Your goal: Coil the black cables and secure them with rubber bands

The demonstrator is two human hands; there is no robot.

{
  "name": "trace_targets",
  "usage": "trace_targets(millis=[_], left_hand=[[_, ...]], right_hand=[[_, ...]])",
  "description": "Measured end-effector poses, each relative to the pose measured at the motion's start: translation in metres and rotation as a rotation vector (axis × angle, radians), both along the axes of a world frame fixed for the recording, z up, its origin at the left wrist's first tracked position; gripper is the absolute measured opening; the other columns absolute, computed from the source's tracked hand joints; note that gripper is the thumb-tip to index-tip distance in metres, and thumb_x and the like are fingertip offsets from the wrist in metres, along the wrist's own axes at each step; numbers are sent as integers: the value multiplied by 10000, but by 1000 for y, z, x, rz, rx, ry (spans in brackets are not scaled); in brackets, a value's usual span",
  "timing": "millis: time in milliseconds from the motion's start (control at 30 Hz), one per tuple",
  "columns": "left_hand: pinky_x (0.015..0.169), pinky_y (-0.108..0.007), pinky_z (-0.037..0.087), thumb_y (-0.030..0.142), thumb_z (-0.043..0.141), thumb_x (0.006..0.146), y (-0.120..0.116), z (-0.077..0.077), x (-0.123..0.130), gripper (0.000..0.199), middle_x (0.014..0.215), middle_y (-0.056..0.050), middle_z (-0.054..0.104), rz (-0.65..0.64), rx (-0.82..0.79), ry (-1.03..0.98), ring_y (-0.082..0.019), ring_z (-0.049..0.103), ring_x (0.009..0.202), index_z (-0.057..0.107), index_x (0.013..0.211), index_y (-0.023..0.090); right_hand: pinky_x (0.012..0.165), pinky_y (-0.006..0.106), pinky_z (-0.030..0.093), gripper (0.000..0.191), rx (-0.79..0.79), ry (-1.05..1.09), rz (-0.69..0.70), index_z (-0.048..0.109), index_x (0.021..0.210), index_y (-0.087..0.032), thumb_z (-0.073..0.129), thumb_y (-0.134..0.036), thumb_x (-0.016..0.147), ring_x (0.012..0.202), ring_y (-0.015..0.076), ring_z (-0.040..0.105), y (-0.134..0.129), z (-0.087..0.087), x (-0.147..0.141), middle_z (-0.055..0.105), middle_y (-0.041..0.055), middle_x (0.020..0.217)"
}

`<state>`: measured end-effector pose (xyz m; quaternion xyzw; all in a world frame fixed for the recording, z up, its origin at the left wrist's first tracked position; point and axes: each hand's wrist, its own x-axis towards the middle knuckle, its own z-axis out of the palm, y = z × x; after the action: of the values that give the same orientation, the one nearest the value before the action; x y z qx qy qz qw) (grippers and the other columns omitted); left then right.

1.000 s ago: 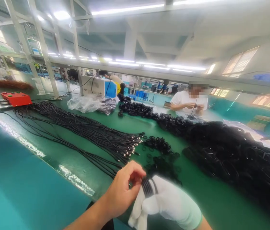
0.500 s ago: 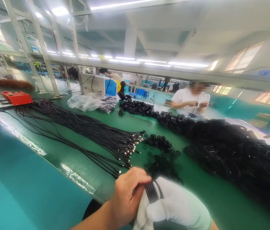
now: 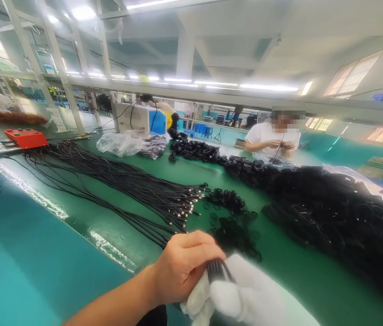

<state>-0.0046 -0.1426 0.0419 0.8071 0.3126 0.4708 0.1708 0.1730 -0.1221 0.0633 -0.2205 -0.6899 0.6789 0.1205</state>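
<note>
At the bottom middle, my gloved right hand [image 3: 232, 294] grips a black cable wound into a small coil [image 3: 215, 271], its strands side by side between thumb and fingers. My bare left hand [image 3: 188, 262] is curled over the coil's far side, fingertips pressed down against it; part of the coil is hidden under both hands. Just beyond, long straight black cables [image 3: 117, 181] lie in a bundle with metal plug ends toward me. Loose small black rings [image 3: 227, 201] form a pile beside the plugs, and a second dark heap of thin rings [image 3: 235, 235] sits nearer my hands.
A long mound of coiled black cables [image 3: 313, 208] covers the right of the green table [image 3: 194, 174]. At the left stands a red control box [image 3: 26, 138]. Plastic bags [image 3: 123, 144] and a white-blue machine [image 3: 137, 120] are behind. A co-worker [image 3: 273, 138] sits across, hands raised.
My left hand has shifted further over the coil, its fingers now reaching across the top. Both hands stay together on the coil. The view has moved slightly.
</note>
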Motion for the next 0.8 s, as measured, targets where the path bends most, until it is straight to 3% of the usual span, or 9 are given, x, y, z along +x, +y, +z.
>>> trace_targets(millis=[133,300,400,467,600,700,800], left_hand=[[717,-227,492,90,415,845,-2,5,-3,272,887,-80,634,10,-39,4,-144,597,785,640,968,179],[754,-223,478,61,415,832,2,7,-4,298,924,-58,617,63,-133,21,-137,584,824,640,982,187],[773,-224,466,37,409,827,5,8,-1,328,927,-41,620,79,-180,5,-138,578,855,643,986,203],[761,-225,463,42,412,831,6,9,0,314,900,-35,621,93,-203,-1,-136,576,834,646,963,204],[734,-214,455,54,415,841,7,10,3,303,880,-24,613,96,-229,20,-127,571,805,650,948,212],[723,-212,446,47,410,831,9,10,6,321,870,-19,603,140,-242,41,-123,567,791,656,945,219],[727,-219,441,55,419,815,14,13,9,314,866,-13,606,215,-318,64,-128,566,795,666,912,222]], right_hand=[[837,408,463,375,42,11,-141,602,1080,-157,477,-442,870,948,260,573,-2,-7,14,604,86,1084],[918,472,393,563,184,41,-554,499,1263,-235,614,-457,758,1118,363,472,2,-12,24,502,129,1277],[911,471,398,720,240,-4,-447,422,1318,-254,725,-347,671,1154,363,430,2,-6,11,494,118,1258],[852,435,445,649,237,30,-337,482,1252,-234,732,-310,658,1066,326,491,4,-1,0,547,92,1142],[705,364,512,490,-21,87,-218,553,1088,-188,734,-249,637,879,238,568,13,1,-10,586,39,933],[661,321,522,467,-70,100,-270,580,961,-154,789,-197,546,796,197,578,20,-8,-12,586,19,846],[706,387,534,450,-185,223,-228,564,1025,-137,747,-237,626,773,196,603,26,-20,-12,597,48,868]])
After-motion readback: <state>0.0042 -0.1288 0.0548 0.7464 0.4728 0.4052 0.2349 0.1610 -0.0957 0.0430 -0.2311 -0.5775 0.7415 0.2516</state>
